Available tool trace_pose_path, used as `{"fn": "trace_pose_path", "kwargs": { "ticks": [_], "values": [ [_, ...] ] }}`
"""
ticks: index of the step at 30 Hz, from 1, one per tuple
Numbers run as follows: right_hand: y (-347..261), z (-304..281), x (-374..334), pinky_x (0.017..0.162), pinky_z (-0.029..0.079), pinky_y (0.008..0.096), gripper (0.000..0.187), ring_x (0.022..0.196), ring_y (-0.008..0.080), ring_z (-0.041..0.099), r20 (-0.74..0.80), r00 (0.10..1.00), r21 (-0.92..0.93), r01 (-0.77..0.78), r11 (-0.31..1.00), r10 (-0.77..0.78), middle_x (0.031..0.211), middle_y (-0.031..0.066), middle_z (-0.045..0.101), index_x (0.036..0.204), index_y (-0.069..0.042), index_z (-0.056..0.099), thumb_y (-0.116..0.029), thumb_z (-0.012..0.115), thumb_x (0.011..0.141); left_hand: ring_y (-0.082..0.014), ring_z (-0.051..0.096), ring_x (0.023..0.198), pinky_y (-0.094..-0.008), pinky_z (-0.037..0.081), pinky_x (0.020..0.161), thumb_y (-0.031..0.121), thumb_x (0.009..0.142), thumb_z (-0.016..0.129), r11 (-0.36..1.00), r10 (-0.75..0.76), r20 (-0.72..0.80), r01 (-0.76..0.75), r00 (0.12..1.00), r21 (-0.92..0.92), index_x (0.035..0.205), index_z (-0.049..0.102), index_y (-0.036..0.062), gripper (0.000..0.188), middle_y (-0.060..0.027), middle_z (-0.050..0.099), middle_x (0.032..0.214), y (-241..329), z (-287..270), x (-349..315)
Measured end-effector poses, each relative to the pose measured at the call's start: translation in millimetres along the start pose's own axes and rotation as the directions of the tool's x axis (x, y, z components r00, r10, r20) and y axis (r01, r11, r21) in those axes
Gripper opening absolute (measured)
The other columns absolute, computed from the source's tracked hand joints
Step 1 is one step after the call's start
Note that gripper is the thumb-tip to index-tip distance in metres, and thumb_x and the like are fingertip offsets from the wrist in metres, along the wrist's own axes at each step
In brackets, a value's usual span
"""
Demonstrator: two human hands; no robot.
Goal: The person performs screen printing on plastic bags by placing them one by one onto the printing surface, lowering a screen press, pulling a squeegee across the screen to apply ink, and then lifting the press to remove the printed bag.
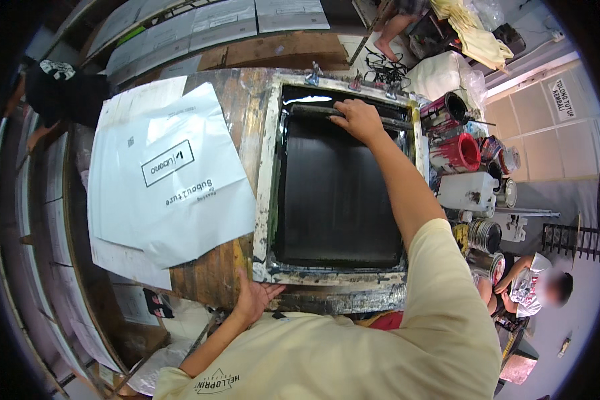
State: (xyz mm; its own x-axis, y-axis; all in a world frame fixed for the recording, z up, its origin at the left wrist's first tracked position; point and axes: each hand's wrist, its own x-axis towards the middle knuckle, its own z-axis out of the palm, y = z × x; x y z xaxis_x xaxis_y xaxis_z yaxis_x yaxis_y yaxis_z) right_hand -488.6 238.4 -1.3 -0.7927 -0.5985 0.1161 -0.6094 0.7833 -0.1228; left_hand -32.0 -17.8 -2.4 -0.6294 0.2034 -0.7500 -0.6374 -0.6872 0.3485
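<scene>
Right hand (357,119) fingers clamped on squeegee (353,112) at screen (340,193) far end; left hand (255,297) fingers apart, bracing frame (268,180). Risk: uneven pressure smears ink; frame shifts.

Person wears a pale cream-yellow short-sleeved T-shirt (353,353), loose fit, small dark printed logo with lettering near the left sleeve; forearms bare, no gloves, watch or rings visible.

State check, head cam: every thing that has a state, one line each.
Screen frame: flat on table, mesh black with ink.
Squeegee: at frame's far end, under right hand.
Right hand: gripping squeegee.
Left hand: pressed on frame's near corner.
White bags: stacked, printed side up.
Red paint can: open.
</scene>
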Motion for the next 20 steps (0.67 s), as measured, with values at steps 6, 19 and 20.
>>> {"fn": "trace_pose_path", "kwargs": {
  "ticks": [6, 19, 20],
  "values": [
    [-68, 3, -91, 0.073, 0.056, 0.0489, 0.031, 0.093, 0.0336, 0.065, -0.120, 0.992, 0.037, -0.029, 0.999, 0.033, 0.096, 0.0100, 0.065, 0.101, -0.014, 0.066, -0.041, 0.073, 0.088, -0.0400, 0.047, 0.139, -0.0496, 0.038, 0.119, 0.095, 0.084, 0.025, 0.989, 0.055, 0.023, -0.058, 0.998, 0.133, 0.152, 0.026, -0.0122, 0.127, -0.0331, 0.043, 0.149, 0, 7, -18],
    [-230, -211, -271, 0.080, 0.056, 0.0465, 0.036, 0.096, 0.0339, 0.063, -0.037, 0.998, 0.074, -0.056, 0.996, 0.059, 0.098, 0.0147, 0.061, 0.108, -0.007, 0.061, -0.037, 0.071, 0.090, -0.0360, 0.058, 0.131, -0.0487, 0.042, 0.116, 0.091, 0.089, 0.025, 0.888, 0.428, 0.350, -0.460, 0.833, 0.007, 0.138, 0.047, -0.0088, 0.114, -0.0269, 0.062, 0.134, 39, 68, -91],
    [-231, -228, -261, 0.091, 0.053, 0.0449, 0.046, 0.102, 0.0344, 0.063, -0.049, 0.993, -0.005, -0.104, 0.995, 0.103, 0.102, 0.0164, 0.061, 0.112, -0.006, 0.061, -0.042, 0.073, 0.088, -0.0371, 0.057, 0.133, -0.0503, 0.035, 0.121, 0.092, 0.087, 0.027, 0.854, 0.465, 0.397, -0.519, 0.791, 0.034, 0.140, 0.045, -0.0108, 0.117, -0.0289, 0.057, 0.143, 51, 86, -104]
  ]
}}
